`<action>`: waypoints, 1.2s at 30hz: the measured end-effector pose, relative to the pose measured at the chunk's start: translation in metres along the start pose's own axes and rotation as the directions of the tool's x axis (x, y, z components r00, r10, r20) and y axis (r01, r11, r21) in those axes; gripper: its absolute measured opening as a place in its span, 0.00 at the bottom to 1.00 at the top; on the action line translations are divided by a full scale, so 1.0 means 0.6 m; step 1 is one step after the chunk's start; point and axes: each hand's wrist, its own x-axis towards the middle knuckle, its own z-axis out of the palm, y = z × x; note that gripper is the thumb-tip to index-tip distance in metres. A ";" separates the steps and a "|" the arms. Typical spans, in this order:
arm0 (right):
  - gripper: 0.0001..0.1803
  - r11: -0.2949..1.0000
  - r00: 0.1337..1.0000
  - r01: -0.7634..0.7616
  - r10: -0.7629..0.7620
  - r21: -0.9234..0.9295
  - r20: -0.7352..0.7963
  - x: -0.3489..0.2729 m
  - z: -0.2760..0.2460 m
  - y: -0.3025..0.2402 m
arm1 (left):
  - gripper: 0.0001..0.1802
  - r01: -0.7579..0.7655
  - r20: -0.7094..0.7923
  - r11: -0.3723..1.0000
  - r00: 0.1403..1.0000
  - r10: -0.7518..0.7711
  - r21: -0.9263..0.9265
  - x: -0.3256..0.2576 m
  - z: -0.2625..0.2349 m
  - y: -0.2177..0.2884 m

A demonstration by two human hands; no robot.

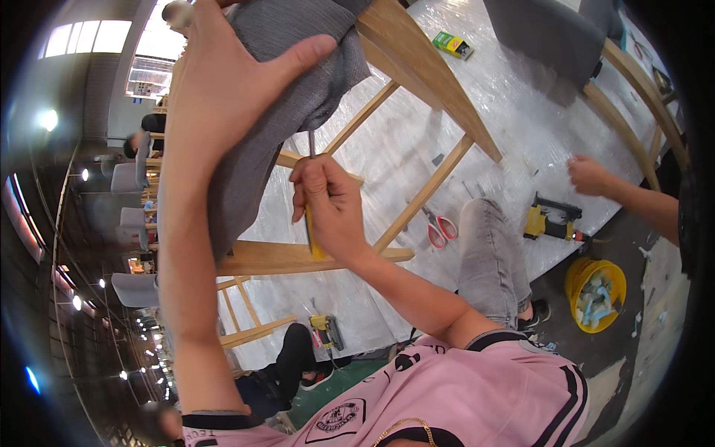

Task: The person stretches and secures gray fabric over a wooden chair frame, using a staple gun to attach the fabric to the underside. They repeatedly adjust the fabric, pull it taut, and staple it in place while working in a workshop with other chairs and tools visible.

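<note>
A chair with grey upholstery [298, 82] and a pale wooden frame [424, 74] lies tipped on the work surface in front of me. My left hand [231, 82] grips the upholstered part, its thumb stretched across the cloth; the other fingers are mostly cut off by the top edge. In my right hand [330, 201] is a screwdriver [317, 247] with a yellow handle, held in closed fingers. Its thin metal shaft points up, and the tip meets the lower edge of the grey cloth, where the end is hidden.
Red-handled scissors [442, 232], a yellow-black staple gun [551, 217] and a green-yellow box [453, 45] lie on the plastic-covered table [417, 141]. Another staple gun [325, 331] sits nearer. A co-worker's hand [588, 176] reaches in from the right, above a yellow bucket of scraps [570, 287].
</note>
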 end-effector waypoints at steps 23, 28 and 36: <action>0.25 0.958 0.959 -0.269 0.276 -0.101 0.059 -0.028 -0.094 -0.162 | 0.71 -0.149 0.094 0.988 0.984 0.153 -0.046 -0.018 0.011 0.027; 0.26 0.972 0.969 -0.233 0.233 -0.016 0.083 -0.042 -0.089 -0.140 | 0.72 -0.134 0.123 0.989 0.982 0.141 -0.065 -0.019 0.006 0.056; 0.26 0.952 0.952 -0.254 0.278 -0.173 0.128 -0.050 -0.127 -0.157 | 0.70 -0.097 0.198 0.974 0.970 0.138 -0.205 -0.006 0.005 0.040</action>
